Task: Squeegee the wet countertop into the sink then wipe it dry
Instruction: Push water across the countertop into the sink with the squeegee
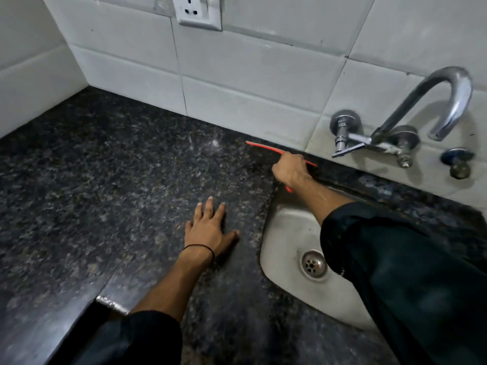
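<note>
A dark speckled granite countertop (105,167) runs along a white tiled wall. My right hand (290,169) is closed around the handle of a red squeegee (263,147), whose thin blade lies on the counter close to the back wall, just beyond the sink's far left corner. A bit of red handle shows below my fist. My left hand (208,230) rests flat on the counter with fingers spread, just left of the steel sink (284,233). My right forearm and dark sleeve cross over the sink basin.
A chrome tap (421,106) with a curved spout sticks out of the wall above the sink, with a second valve (458,162) to its right. A wall socket (200,11) sits high on the tiles. The counter meets a side wall at the left corner.
</note>
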